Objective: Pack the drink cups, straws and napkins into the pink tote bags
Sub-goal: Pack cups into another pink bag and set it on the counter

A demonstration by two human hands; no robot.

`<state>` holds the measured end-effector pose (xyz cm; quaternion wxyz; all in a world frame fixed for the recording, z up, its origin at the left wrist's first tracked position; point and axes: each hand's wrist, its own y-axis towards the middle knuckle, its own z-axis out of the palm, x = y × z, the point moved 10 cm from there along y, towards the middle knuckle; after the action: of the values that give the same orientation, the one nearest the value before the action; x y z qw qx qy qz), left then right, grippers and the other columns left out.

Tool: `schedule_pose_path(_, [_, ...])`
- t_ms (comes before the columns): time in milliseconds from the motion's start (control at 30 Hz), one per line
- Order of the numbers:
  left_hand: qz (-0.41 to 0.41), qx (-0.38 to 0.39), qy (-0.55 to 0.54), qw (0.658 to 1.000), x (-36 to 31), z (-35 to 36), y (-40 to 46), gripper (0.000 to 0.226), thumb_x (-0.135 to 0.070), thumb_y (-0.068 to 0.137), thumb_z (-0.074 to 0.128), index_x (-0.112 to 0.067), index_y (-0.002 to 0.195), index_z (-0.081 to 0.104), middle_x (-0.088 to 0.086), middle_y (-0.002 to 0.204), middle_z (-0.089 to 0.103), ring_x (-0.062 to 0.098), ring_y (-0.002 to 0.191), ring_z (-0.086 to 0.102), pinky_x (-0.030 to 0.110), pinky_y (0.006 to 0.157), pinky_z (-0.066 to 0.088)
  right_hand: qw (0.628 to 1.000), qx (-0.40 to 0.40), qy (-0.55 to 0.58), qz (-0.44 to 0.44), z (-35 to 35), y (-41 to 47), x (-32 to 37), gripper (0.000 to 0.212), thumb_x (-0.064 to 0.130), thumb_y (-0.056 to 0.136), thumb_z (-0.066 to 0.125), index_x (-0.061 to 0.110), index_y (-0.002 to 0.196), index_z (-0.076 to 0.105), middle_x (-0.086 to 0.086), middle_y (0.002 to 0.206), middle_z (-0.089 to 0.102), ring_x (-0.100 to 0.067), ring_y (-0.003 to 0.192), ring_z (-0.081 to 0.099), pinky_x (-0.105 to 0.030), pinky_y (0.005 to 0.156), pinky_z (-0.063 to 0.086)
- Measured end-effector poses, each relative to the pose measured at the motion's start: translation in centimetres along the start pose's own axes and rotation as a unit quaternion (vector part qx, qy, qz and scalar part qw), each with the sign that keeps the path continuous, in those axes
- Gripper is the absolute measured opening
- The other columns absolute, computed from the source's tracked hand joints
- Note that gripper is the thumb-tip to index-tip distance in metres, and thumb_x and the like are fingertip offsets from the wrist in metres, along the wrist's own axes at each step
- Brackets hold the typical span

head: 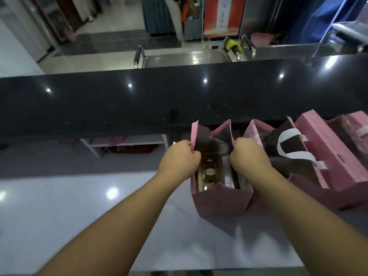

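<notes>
Left hand [180,159] is clamped on the left rim of the open pink bag [219,198] at centre frame, and the right hand [248,154] grips the opposite rim, fingers curled tight on both sides. The bag's mouth is spread wide between them! Down inside, something brown and cream sits at the bottom, likely a drink cup [209,172], though it's too dim to be sure. Just right of it a second pink bag [328,160] with white handles [292,146] leans on the white desk [79,206], and another shows at the far right edge. A black raised ledge [119,100] runs across the upper half. Looks like the step is holding this bag open for loading. Next call: free one hand without the bag collapsing, then fetch straws or napkins, none of which are in sight.
</notes>
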<state>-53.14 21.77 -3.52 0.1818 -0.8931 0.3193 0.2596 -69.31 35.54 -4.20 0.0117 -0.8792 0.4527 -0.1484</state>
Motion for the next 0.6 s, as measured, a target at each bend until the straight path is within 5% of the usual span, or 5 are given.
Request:
schedule_pose_path(133, [-0.037,-0.023,-0.027,0.999,2.8,-1.9,-1.5,0.024,-0.012,0.093,0.050,-0.018,0.072,0.059,0.000,0.064,0.058,0.017,0.052,0.051,0.025,0.043,0.035,0.999,-0.034,-0.038,-0.016,-1.0,-0.5,1.5,0.017,0.008,0.092,0.053,0.010,0.101,0.067,-0.007,0.095,0.069,-0.029,0.101,0.065,-0.042,0.110,0.041])
schedule_pose_path(267, [-0.058,-0.058,-0.059,0.995,6.6,-5.1,-4.2,0.033,-0.016,0.098,0.050,-0.022,0.065,0.054,-0.004,0.058,0.051,0.013,0.048,0.044,0.017,0.034,0.028,0.999,-0.022,-0.009,-0.023,-1.4,-1.8,4.5,0.011,0.008,0.089,0.057,0.016,0.080,0.056,-0.002,0.076,0.059,-0.027,0.074,0.060,-0.040,0.077,0.051])
schedule_pose_path(333, [-0.069,-0.082,-0.091,0.990,9.2,-7.2,-6.1,0.035,-0.017,0.098,0.050,-0.024,0.064,0.054,-0.008,0.054,0.049,0.012,0.046,0.043,0.015,0.032,0.026,0.999,-0.011,0.004,-0.043,-1.1,-2.7,6.8,0.018,0.007,0.085,0.056,0.018,0.072,0.050,-0.004,0.074,0.056,-0.026,0.064,0.053,-0.034,0.059,0.043])
schedule_pose_path(600, [-0.135,-0.169,-0.124,0.968,23.5,-16.7,-17.5,0.035,-0.020,0.095,0.050,-0.020,0.060,0.056,-0.007,0.053,0.056,0.015,0.048,0.050,0.024,0.041,0.040,0.986,0.007,0.012,-0.165,3.9,-11.2,22.9,0.010,0.011,0.091,0.060,0.015,0.082,0.058,-0.001,0.070,0.055,-0.018,0.056,0.054,-0.025,0.046,0.035])
